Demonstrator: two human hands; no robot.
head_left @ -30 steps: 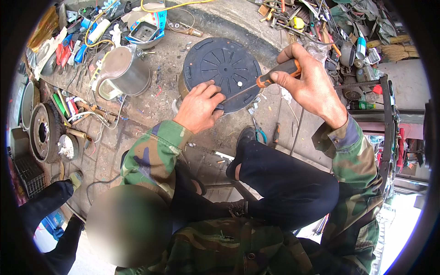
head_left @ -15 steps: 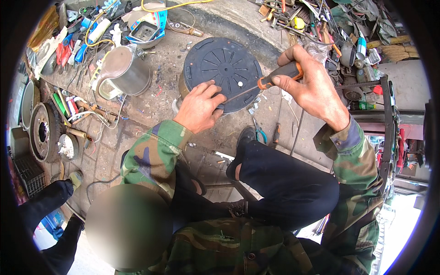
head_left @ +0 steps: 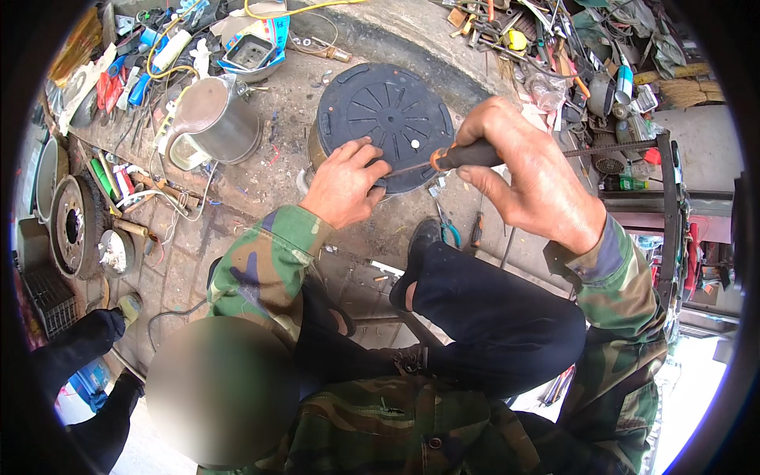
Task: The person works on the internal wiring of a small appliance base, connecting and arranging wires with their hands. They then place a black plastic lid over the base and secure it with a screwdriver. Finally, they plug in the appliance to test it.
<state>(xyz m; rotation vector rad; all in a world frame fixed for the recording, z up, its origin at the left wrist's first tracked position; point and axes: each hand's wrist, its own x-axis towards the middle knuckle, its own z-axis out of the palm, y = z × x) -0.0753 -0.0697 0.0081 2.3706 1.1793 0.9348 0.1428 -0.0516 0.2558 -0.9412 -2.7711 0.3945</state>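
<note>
Screwdriver (head_left: 473, 154) lower, pinched in right fingers (head_left: 484, 122); left fingers (head_left: 354, 150) on black disc (head_left: 388, 99), grip unclear.

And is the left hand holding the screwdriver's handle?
No, the right hand grips the screwdriver handle, while the left hand lies at the edge of the round black base.

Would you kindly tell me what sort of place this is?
Probably a small repair workshop: a screwdriver in the right hand, pliers on the ground, and heaped tools at upper right.
</note>
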